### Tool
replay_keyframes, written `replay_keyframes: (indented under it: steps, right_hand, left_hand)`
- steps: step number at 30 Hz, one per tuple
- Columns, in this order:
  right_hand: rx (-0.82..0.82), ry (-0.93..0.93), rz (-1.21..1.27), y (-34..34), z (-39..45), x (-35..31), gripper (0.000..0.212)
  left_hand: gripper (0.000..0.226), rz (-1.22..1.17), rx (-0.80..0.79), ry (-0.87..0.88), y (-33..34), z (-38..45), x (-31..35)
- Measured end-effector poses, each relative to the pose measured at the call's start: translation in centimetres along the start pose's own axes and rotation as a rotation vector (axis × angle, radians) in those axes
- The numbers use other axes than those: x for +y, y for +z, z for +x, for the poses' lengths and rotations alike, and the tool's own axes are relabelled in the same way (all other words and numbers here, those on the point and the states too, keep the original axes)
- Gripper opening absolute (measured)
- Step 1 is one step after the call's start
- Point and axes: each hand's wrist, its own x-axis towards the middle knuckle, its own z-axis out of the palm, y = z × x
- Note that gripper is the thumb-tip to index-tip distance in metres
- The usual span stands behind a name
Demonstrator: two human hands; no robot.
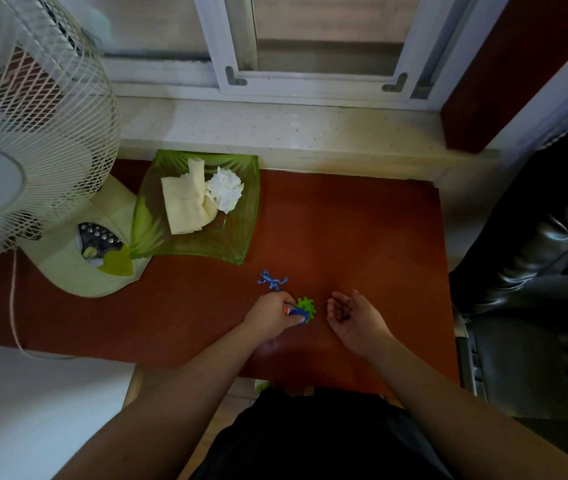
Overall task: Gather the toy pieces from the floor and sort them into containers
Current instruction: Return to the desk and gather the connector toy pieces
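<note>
Mid-task by my read: your left hand has its fingers clamped on a blue piece touching a green gear piece on the red surface. Your right hand lies palm-up, fingers loosely curled; contents unclear. Blue lizard toy lies loose just beyond. Only container visible, the green dish, holds tissues, no toys.

window white-framed; stone sill; red-brown table; black chair; light dim

Single head-worn wide-angle view, looking forward and steeply down onto the table; window far.
</note>
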Motion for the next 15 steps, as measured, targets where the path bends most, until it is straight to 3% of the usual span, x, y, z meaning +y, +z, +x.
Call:
replay_keyframes:
  steps: [6, 15]
  right_hand:
    - [-0.008, 0.0, 0.024, -0.04, 0.31, 0.0, 0.046]
    - [-0.008, 0.005, 0.004, 0.0, 0.11, -0.16, 0.048]
  left_hand:
    - [0.033, -0.106, 0.012, -0.066, -0.31, 0.3, -0.61]
    - [0.033, -0.142, 0.012, -0.025, -0.26, -0.28, -0.64]
